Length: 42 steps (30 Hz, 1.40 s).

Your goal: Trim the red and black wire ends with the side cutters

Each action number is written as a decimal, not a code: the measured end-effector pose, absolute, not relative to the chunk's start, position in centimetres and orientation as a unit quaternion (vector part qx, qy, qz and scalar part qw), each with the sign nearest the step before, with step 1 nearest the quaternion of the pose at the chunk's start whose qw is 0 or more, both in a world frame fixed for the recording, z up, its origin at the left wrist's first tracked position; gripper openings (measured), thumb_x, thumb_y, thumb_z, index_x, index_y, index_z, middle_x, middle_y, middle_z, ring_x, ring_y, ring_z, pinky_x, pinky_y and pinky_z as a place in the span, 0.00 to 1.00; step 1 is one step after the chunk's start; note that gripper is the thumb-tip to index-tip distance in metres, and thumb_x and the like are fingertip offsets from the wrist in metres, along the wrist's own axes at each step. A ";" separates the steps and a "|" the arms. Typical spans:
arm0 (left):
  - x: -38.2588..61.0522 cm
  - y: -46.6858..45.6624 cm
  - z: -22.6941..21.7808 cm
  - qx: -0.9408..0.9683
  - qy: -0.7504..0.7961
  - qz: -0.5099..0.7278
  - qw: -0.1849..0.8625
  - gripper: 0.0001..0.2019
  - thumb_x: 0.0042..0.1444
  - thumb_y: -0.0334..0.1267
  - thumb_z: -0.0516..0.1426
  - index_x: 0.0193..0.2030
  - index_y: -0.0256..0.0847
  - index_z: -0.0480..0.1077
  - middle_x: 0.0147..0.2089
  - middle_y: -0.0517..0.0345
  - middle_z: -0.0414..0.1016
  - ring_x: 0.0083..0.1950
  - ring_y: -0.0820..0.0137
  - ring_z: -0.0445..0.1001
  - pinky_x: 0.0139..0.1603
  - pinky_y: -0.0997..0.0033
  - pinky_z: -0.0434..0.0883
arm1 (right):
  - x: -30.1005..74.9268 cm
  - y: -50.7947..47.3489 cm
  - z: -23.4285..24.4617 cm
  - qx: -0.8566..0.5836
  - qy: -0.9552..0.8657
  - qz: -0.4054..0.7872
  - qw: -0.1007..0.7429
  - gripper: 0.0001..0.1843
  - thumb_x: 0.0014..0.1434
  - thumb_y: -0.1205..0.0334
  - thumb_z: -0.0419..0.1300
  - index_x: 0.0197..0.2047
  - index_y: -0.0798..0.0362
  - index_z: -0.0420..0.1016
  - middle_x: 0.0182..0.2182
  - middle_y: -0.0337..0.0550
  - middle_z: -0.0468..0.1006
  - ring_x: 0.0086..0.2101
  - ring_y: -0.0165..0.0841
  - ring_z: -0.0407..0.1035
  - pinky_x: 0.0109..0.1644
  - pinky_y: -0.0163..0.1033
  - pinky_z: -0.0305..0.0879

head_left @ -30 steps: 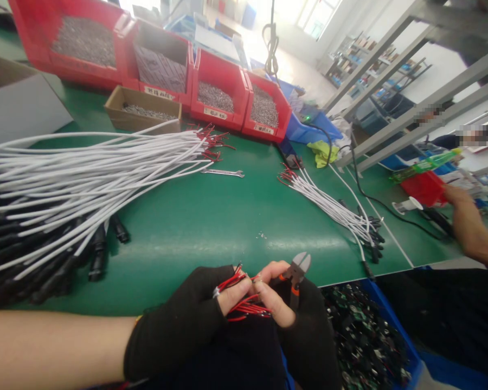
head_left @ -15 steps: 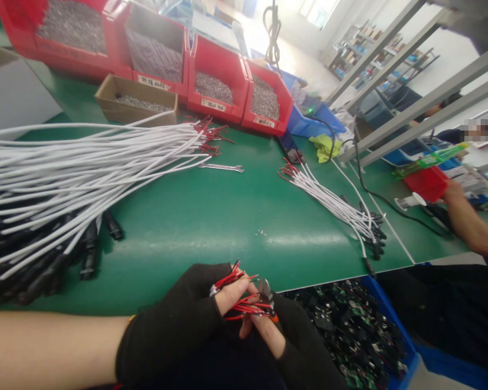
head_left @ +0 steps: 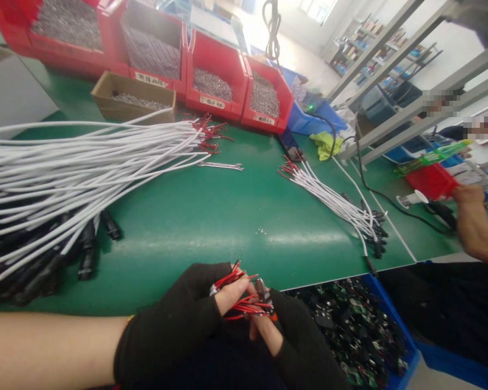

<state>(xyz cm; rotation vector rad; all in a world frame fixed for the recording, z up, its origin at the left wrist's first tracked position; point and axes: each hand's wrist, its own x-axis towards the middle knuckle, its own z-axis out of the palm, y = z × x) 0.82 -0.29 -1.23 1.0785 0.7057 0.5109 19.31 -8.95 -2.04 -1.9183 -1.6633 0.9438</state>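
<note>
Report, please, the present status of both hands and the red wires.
Left hand: holding red wires. Right hand: holding cutters, head close beside wires. Wrench: apart, beyond both hands.

Red wires (head_left: 250, 308) and cutters (head_left: 262, 293) held
Wires are pinched by the left hand (head_left: 185, 318); cutters are gripped by the right hand (head_left: 293, 337).

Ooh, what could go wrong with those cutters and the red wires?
The right hand holds cutters close to the bare thumb of the left hand, so a slip might nip skin. The red wires are bunched together, so the cutters could perhaps catch the wrong one. Any snipped bit might fall into the blue bin of small parts nearby and get lost.
</note>
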 end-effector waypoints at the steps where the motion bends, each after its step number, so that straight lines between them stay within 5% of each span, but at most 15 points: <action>1: 0.8 -0.3 -1.3 0.490 0.323 0.240 0.774 0.19 0.62 0.47 0.53 0.33 0.31 0.74 0.32 0.52 0.77 0.34 0.67 0.73 0.36 0.75 0.69 | 19.3 -8.9 -2.0 -0.689 -0.604 0.340 0.210 0.13 0.61 0.55 0.58 0.28 0.50 0.76 0.29 0.41 0.78 0.32 0.36 0.72 0.38 0.36 0.67; 26: 0.8 -0.2 -1.2 0.507 0.291 0.247 0.773 0.17 0.66 0.41 0.51 0.32 0.33 0.74 0.31 0.56 0.76 0.33 0.71 0.72 0.36 0.78 0.68 | 19.1 -8.4 -2.2 -0.673 -0.636 0.324 0.193 0.19 0.64 0.54 0.54 0.24 0.52 0.73 0.25 0.40 0.77 0.29 0.33 0.72 0.34 0.34 0.64; 34: 0.8 -0.2 -1.4 0.499 0.313 0.248 0.769 0.15 0.63 0.41 0.52 0.32 0.32 0.73 0.32 0.56 0.76 0.34 0.70 0.71 0.36 0.76 0.69 | 20.1 -9.4 -3.8 -0.709 -0.611 0.283 0.209 0.19 0.65 0.50 0.54 0.49 0.51 0.78 0.39 0.47 0.80 0.39 0.39 0.75 0.42 0.38 0.70; 42: 0.8 -0.1 -1.2 0.533 0.307 0.247 0.749 0.17 0.63 0.42 0.51 0.32 0.30 0.75 0.31 0.55 0.76 0.33 0.70 0.72 0.36 0.76 0.68 | 20.5 -8.8 -2.7 -0.692 -0.629 0.294 0.197 0.16 0.63 0.51 0.57 0.46 0.50 0.81 0.36 0.44 0.81 0.38 0.39 0.75 0.43 0.39 0.72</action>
